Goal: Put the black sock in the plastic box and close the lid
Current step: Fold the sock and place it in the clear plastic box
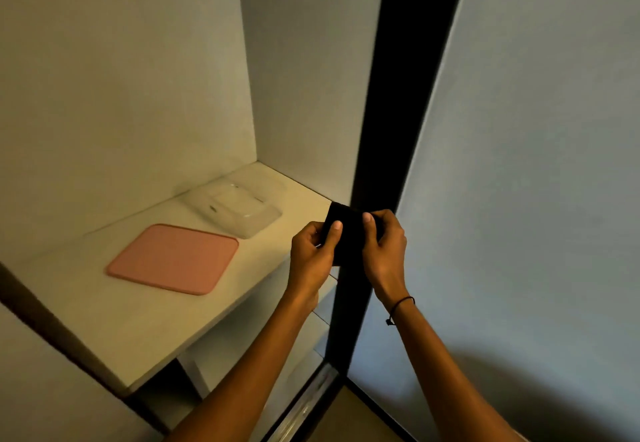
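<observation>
I hold a folded black sock in both hands in front of the shelf's right end. My left hand grips its left edge with the thumb on top. My right hand grips its right edge the same way. A clear plastic box sits open at the back of the shelf, to the left of my hands. Its pink lid lies flat on the shelf in front of the box, apart from it.
The white shelf is inside a wardrobe with pale walls. A black vertical door frame stands right behind my hands. A sliding door panel fills the right side. A lower shelf and metal floor track show below.
</observation>
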